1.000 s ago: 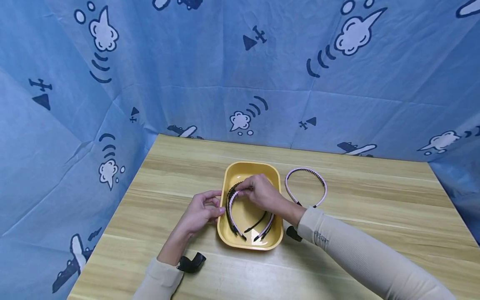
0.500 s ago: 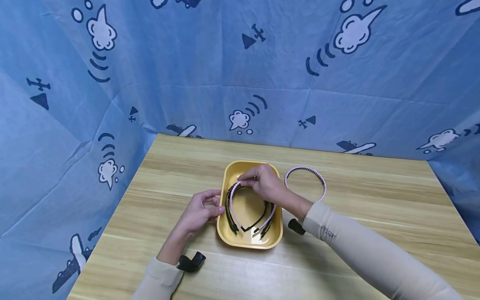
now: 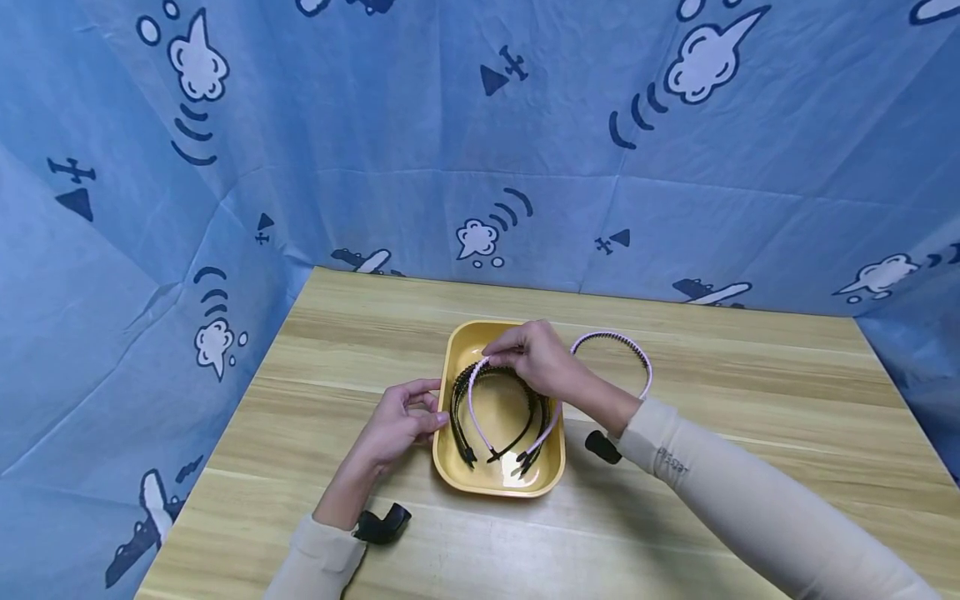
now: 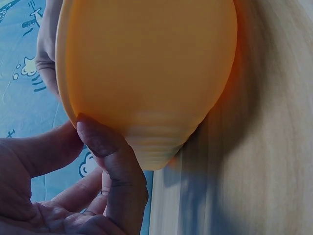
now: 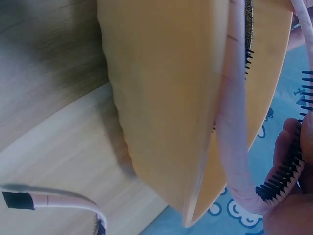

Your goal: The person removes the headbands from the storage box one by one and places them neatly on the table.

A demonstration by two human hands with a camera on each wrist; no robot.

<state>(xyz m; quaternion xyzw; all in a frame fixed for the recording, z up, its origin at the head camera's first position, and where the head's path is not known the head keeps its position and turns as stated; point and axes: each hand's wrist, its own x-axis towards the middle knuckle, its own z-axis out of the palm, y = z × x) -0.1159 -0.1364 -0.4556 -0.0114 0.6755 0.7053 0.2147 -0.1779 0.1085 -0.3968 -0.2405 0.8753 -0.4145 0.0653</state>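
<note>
A lilac-pink headband (image 3: pixel 471 398) with black comb teeth on its inner side is pinched at its curved top by my right hand (image 3: pixel 542 360). It stands tilted inside a yellow plastic basin (image 3: pixel 498 492), with part of one arm over the right rim. Dark headbands (image 3: pixel 455 423) lie in the basin beneath it; their exact count cannot be told. My left hand (image 3: pixel 397 422) grips the basin's left rim, and the left wrist view shows its thumb (image 4: pixel 120 171) against the outer wall. In the right wrist view, fingers curl round the toothed part of the pink headband (image 5: pixel 232 132).
Another pink headband (image 3: pixel 647 367) with dark teeth lies on the wooden table (image 3: pixel 360 333), right of the basin and partly behind my right forearm. A blue patterned curtain (image 3: pixel 390 208) rises along the table's back and left edges.
My right hand has lifted the pink headband slightly and shifted it right and away, off the dark headbands at the basin's left side. My left hand stays on the rim.
</note>
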